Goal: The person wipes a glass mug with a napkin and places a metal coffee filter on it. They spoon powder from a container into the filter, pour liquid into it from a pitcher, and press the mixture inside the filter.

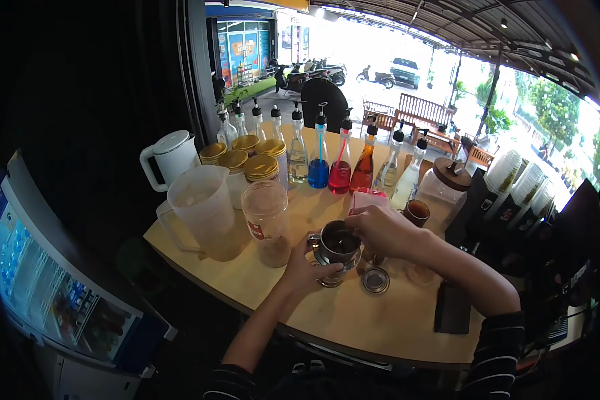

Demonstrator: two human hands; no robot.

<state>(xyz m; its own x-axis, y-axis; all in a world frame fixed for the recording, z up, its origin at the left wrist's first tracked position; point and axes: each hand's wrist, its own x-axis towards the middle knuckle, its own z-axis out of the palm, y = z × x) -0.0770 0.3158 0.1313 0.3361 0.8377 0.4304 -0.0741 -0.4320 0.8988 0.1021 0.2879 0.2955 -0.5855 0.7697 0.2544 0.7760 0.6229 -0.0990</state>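
Note:
My left hand (305, 270) is wrapped round a metal cup (341, 248) with a side handle, near the table's front edge. The cup appears to rest on something glassy, partly hidden by my fingers. My right hand (383, 230) is closed at the cup's right rim, fingertips pinched together. What they hold, if anything, is hidden. Just behind that hand lies a pink and white packet (370, 199). A round metal lid (375, 280) lies flat to the right of the cup. To the left stands a tall clear container (265, 223) with light brown contents low inside.
A plastic pitcher (202, 207), a white kettle (173, 157) and gold-lidded jars (261, 167) stand at left. Several pump bottles (319, 160) line the back. At right are a brown cup (417, 212), a wooden-lidded jar (450, 179), stacked plastic cups (503, 170) and a dark flat object (452, 308).

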